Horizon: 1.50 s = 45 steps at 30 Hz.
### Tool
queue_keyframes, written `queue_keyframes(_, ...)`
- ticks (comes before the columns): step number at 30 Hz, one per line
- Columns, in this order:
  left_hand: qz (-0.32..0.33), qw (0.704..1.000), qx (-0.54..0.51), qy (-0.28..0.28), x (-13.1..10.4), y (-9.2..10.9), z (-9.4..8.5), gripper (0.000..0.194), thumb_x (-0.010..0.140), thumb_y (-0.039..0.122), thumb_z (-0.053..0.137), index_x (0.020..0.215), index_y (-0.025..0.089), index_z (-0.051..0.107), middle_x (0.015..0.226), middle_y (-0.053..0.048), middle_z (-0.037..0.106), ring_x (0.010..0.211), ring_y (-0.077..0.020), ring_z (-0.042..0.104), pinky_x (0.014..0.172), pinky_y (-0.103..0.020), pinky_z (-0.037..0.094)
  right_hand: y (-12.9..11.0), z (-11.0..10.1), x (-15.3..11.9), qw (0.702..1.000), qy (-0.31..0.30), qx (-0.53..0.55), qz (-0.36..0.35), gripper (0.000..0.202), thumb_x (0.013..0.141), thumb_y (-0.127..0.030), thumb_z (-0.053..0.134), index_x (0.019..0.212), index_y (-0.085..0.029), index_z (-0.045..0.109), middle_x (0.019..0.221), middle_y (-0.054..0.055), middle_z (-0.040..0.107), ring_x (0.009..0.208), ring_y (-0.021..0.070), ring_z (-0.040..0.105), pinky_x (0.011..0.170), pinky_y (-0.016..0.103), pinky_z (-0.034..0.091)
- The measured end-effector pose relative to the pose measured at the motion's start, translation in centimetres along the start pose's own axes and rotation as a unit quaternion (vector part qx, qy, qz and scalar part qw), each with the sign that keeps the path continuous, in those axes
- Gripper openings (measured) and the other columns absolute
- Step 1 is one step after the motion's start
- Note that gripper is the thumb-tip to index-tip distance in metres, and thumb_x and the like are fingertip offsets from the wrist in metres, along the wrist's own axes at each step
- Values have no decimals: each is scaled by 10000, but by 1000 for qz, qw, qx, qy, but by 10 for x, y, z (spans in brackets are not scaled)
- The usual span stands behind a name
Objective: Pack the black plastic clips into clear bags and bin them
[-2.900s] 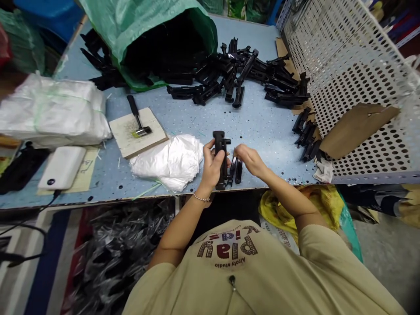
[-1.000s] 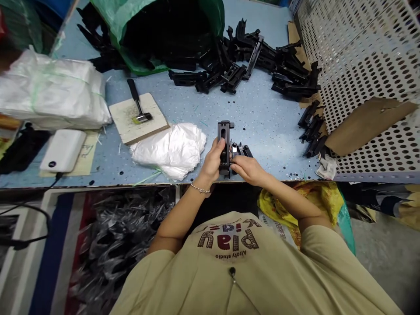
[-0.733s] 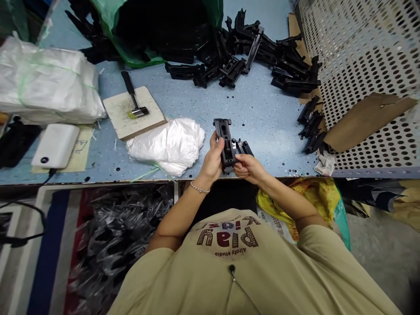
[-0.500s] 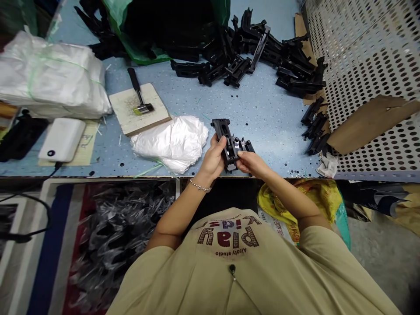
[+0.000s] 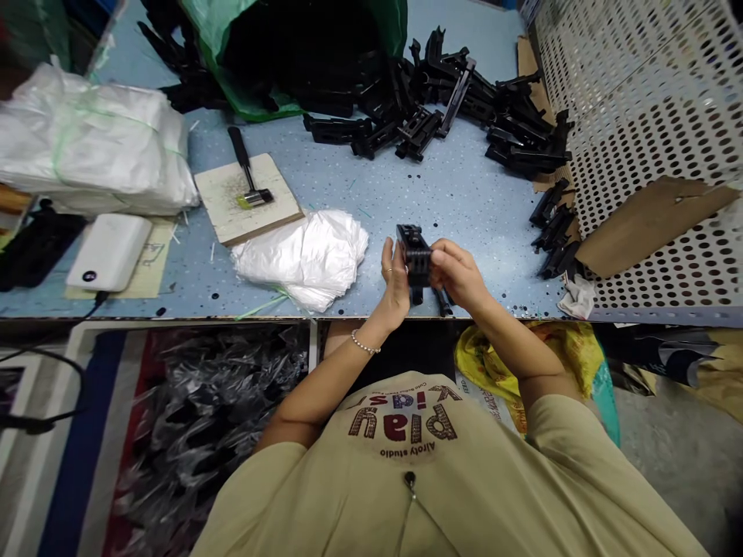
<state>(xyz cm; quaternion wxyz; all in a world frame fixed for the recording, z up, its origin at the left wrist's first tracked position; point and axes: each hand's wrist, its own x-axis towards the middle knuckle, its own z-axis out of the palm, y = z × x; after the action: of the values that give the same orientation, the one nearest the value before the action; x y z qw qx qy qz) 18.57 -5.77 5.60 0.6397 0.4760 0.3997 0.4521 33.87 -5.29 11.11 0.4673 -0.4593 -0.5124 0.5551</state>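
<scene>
Between my two hands, above the table's front edge, is a black plastic part (image 5: 416, 255), turned with its narrow end up. My left hand (image 5: 396, 282) grips it from the left side, a ring on one finger and a beaded bracelet at the wrist. The fingers of my right hand (image 5: 456, 271) pinch its right side. Just under the hands, another dark piece (image 5: 443, 302) lies at the table edge, mostly hidden. A stack of white plastic bags (image 5: 305, 255) lies to the left of my hands.
A hammer (image 5: 251, 174) rests on a wooden board (image 5: 232, 203). Black parts (image 5: 418, 131) spill from a green bag (image 5: 212, 39) at the back. A perforated metal panel (image 5: 644, 100) stands right, a white power bank (image 5: 110, 251) lies left.
The black part has been turned from lying lengthwise to end-up and moved slightly right. My left hand has shifted right with it, and my right hand has moved up along its side.
</scene>
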Motion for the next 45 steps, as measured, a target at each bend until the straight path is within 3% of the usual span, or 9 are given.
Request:
queue_keyframes(3, 158, 967, 197, 42, 6, -13, -12, 1093, 838, 889, 573, 1659, 252, 234, 1784, -197, 95, 1681, -391, 53, 1344, -629, 165, -7, 4, 6, 986, 11, 158, 54, 490, 897, -651, 711, 767, -240, 476, 562, -98, 404, 448, 69, 340, 424, 195, 294)
queue_keyframes(9, 353, 867, 348, -45, 34, 4, -53, 725, 982, 581, 661, 1585, 294, 380, 1427, -151, 626, 1331, -309, 634, 1115, -497, 539, -6, 2, 4, 931, -114, 311, 151, 472, 1013, -578, 602, 741, -201, 520, 524, -96, 414, 400, 44, 296, 385, 140, 300)
queue_keyframes(13, 378, 845, 368, -83, 32, 12, -62, 717, 1010, 481, 646, 1617, 281, 320, 1327, -131, 660, 1152, -269, 712, 913, -402, 626, 3, -4, -4, 851, -235, 409, 233, 641, 1131, -603, 254, 692, -195, 483, 471, -94, 355, 341, 45, 235, 342, 113, 290)
queue_keyframes(17, 408, 834, 351, -118, 23, 13, -57, 791, 1015, 338, 643, 1664, 339, 192, 1358, -130, 637, 1129, -257, 712, 853, -382, 625, 11, -6, -14, 775, -236, 526, 258, 668, 1150, -544, 155, 653, -193, 431, 447, -98, 316, 316, 38, 199, 316, 89, 288)
queue_keyframes(24, 412, 819, 359, -177, 19, 19, -59, 756, 1002, 235, 639, 1648, 371, 270, 1276, -112, 617, 1116, -255, 669, 867, -411, 614, 18, 0, -25, 744, -191, 586, 259, 662, 1159, -494, 176, 650, -179, 459, 477, -77, 391, 330, 25, 281, 356, 84, 377)
queue_keyframes(30, 371, 866, 297, -153, 12, 15, -54, 849, 990, 281, 663, 1675, 335, 164, 1407, -142, 586, 1181, -265, 672, 948, -426, 604, 18, 3, -28, 724, -211, 605, 255, 607, 1156, -497, 249, 690, -183, 478, 485, -84, 407, 348, 41, 318, 377, 97, 408)
queue_keyframes(38, 300, 908, 243, -161, 8, 6, -58, 699, 1011, 334, 626, 1639, 353, 320, 1436, -125, 609, 1253, -264, 669, 1036, -422, 573, 10, 20, -31, 865, -114, 431, 229, 392, 1012, -368, 664, 714, -188, 484, 488, -135, 323, 374, 19, 142, 351, 82, 255)
queue_keyframes(43, 236, 946, 185, -120, 1, -4, -55, 673, 1014, 480, 627, 1603, 319, 341, 1423, -140, 620, 1220, -267, 696, 1010, -427, 592, 11, 20, -28, 987, -22, 125, 96, 492, 963, -671, 642, 819, -205, 579, 574, -75, 481, 464, 76, 363, 448, 194, 320)
queue_keyframes(45, 211, 951, 185, -132, -3, -2, -55, 667, 1022, 491, 619, 1597, 307, 336, 1423, -146, 622, 1228, -268, 695, 1006, -421, 594, 9, 13, -26, 998, 32, -41, 22, 469, 942, -653, 685, 815, -213, 583, 661, -42, 543, 583, 107, 464, 555, 229, 370)
